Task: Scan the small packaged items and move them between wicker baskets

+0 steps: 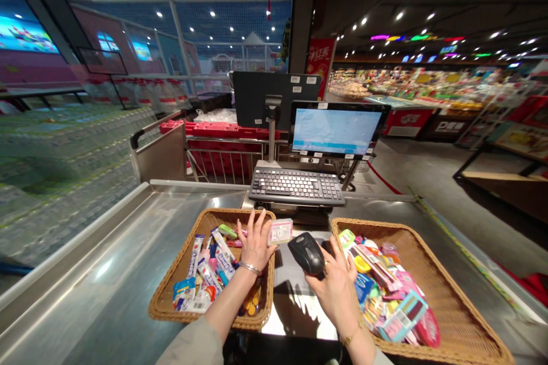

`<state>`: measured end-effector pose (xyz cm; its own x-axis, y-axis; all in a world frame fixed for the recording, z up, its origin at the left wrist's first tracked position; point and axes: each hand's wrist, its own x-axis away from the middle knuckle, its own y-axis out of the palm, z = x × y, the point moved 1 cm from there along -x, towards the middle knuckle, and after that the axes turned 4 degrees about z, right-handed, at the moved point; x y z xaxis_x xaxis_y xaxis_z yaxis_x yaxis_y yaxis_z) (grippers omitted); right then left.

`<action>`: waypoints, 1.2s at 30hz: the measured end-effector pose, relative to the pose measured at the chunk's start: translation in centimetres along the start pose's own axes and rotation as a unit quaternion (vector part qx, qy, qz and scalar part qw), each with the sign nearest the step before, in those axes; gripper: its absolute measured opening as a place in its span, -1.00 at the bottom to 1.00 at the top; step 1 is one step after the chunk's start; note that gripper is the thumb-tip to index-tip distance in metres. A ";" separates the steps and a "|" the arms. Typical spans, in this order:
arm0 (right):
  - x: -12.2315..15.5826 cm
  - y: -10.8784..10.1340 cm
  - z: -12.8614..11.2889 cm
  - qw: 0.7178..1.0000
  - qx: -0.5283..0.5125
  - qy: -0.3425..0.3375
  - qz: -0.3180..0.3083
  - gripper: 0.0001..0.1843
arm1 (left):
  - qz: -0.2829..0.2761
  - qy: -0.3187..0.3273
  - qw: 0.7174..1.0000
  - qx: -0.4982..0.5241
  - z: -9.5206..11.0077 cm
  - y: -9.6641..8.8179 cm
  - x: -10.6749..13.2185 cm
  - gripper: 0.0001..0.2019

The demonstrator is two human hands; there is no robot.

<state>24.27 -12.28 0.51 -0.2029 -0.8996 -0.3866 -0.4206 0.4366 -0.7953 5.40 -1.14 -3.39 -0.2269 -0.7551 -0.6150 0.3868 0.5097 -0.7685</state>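
Note:
My left hand (257, 242) is over the left wicker basket (156, 291), its fingers stretched out. A small pink-and-white pack with a printed label (280, 231) is held at its thumb side. My right hand (336, 279) grips a black barcode scanner (306, 253), whose head points left toward the pack. Wrapped candy sticks (196, 256) and other small packets lie in the left basket, partly hidden by my left hand and forearm. Beside my right hand, the right wicker basket (445, 274) holds a heap of colourful small packages, with a light-blue box (402, 316) near its front.
A black keyboard (299, 185) sits on a stand behind the baskets, below a lit monitor (334, 131) and a second screen's dark back (274, 100). Metal counter (115, 262) extends left, with a raised edge. Shopping carts (226, 159) stand beyond it.

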 end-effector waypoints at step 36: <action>2.9 -4.8 6.6 0.983 0.054 0.123 0.125 -0.71 | -0.014 0.195 0.979 0.055 8.1 -1.1 -5.1 -0.37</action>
<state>31.53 -16.93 0.13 -0.5008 -0.7311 -0.4633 -0.2363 0.6304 -0.7395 13.37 -1.15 1.98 -0.5544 -0.5431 -0.6307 0.4642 0.4272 -0.7759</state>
